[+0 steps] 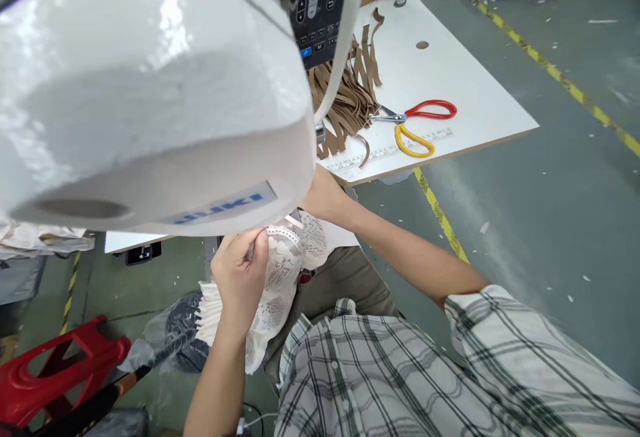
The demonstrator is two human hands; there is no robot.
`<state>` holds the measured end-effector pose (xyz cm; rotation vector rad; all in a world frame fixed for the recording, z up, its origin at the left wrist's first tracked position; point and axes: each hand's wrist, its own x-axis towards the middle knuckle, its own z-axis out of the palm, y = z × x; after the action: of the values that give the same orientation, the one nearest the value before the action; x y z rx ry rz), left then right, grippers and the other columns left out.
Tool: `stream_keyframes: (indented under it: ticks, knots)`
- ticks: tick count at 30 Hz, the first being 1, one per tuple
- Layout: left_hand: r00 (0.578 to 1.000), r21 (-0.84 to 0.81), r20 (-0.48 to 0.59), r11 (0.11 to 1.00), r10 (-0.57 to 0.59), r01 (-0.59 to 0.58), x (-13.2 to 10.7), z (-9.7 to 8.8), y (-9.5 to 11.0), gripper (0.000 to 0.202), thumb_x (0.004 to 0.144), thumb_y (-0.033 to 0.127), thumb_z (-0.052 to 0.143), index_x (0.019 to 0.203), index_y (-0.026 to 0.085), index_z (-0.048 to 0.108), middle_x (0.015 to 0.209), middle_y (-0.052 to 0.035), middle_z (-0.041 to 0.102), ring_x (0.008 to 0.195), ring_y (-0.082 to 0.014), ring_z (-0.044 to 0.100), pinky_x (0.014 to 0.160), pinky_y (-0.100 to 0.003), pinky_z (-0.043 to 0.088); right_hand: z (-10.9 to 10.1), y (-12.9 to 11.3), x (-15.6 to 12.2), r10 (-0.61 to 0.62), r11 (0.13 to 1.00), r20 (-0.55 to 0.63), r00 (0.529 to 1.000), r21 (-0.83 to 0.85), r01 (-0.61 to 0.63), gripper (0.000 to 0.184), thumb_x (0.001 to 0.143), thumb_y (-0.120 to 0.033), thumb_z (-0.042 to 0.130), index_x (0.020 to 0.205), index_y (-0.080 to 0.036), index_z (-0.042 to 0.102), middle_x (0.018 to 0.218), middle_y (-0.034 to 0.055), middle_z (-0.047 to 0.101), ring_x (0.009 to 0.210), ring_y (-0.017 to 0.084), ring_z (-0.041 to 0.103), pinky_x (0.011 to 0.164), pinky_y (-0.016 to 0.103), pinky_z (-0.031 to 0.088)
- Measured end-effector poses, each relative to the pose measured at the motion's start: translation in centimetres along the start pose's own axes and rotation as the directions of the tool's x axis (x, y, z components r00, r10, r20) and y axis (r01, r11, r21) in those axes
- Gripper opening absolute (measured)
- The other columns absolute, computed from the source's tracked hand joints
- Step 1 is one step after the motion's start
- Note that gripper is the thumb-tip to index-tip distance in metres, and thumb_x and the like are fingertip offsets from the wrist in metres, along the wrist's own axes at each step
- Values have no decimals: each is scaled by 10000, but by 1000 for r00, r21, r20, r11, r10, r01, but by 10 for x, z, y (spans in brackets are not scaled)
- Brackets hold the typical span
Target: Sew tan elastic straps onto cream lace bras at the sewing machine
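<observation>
A white lace bra (pixel 283 260) hangs below the head of the sewing machine (pixel 150 123) and drapes down over my lap. My left hand (pixel 243 267) is closed, its thumb and forefinger pinching the upper edge of the lace. My right hand (pixel 323 193) reaches under the machine head on the other side, close to the lace. The machine's white casing hides the fingers of that hand and the needle area.
On the white table (pixel 480 103) lie brown fabric strips (pixel 350 97), scissors (pixel 400 118) with red and yellow handles, and a clear ruler (pixel 385 152). A control panel (pixel 320 17) stands behind the machine. At lower left is a red stool (pixel 60 370).
</observation>
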<state>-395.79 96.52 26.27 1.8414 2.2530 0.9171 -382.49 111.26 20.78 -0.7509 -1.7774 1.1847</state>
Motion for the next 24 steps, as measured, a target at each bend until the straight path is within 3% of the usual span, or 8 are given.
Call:
stream_keyframes:
  ticks: [5, 8, 10, 13, 16, 18, 20, 24]
  knots:
    - [999, -21, 47, 1000, -2, 3, 0, -5, -1, 162, 932, 243, 608, 943, 218, 768, 793, -3, 712, 693, -122, 617, 651, -223, 447, 0, -1, -21, 116, 986, -33, 993, 121, -111, 187, 889, -354, 644, 792, -196, 620, 921, 38, 630, 856, 173, 588, 806, 331, 501]
    - [989, 17, 140, 999, -41, 39, -6, -7, -5, 214, 864, 354, 706, 1027, 217, 719, 706, 29, 654, 592, -111, 571, 566, -216, 404, 0, -2, -53, 196, 944, -78, 977, 283, -167, 205, 923, -386, 632, 828, -205, 622, 876, 18, 620, 759, 127, 604, 723, 283, 538]
    - [986, 79, 165, 997, -32, 19, -12, -6, -9, 265, 811, 431, 758, 938, 210, 687, 643, 44, 612, 534, -105, 536, 511, -219, 346, 1, -6, -80, 173, 909, -77, 982, 396, -129, 164, 947, -368, 612, 892, -216, 636, 914, 13, 638, 662, 92, 618, 639, 257, 563]
    - [980, 170, 35, 966, 194, -197, -23, -3, -17, 340, 856, 412, 713, 645, 200, 551, 514, 41, 484, 484, -104, 444, 495, -248, 253, 5, -18, -120, -38, 928, -44, 998, 368, 52, 195, 956, -361, 598, 920, -191, 688, 1022, 54, 709, 683, 106, 701, 637, 259, 625]
    - [885, 183, -150, 892, 440, -413, -32, 1, -24, 362, 895, 273, 651, 600, 207, 452, 483, 42, 379, 476, -118, 339, 511, -278, 210, 13, -28, -148, -162, 955, 65, 985, 261, 140, 397, 988, -428, 525, 958, -95, 739, 838, 61, 758, 663, 135, 726, 618, 229, 630]
    - [864, 167, -197, 884, 463, -436, -38, 2, -27, 326, 903, 238, 629, 631, 214, 452, 501, 42, 367, 488, -129, 320, 518, -287, 201, 18, -30, -158, -124, 936, 169, 978, 346, 59, 401, 991, -425, 529, 1059, -89, 737, 810, 65, 767, 685, 149, 738, 632, 238, 630]
    - [881, 150, -203, 903, 427, -403, -43, 4, -30, 314, 919, 249, 604, 641, 217, 462, 514, 37, 369, 498, -135, 327, 524, -291, 206, 21, -31, -161, -108, 892, 238, 965, 453, -11, 288, 949, -368, 619, 1112, -159, 732, 927, 82, 783, 840, 177, 761, 751, 287, 638]
    - [913, 140, -208, 934, 351, -328, -51, 7, -32, 341, 948, 277, 556, 623, 212, 474, 520, 31, 362, 498, -134, 336, 529, -292, 219, 22, -29, -158, -173, 860, 198, 965, 508, 50, 252, 893, -222, 688, 1142, -224, 721, 1067, 70, 777, 1042, 191, 735, 908, 315, 606]
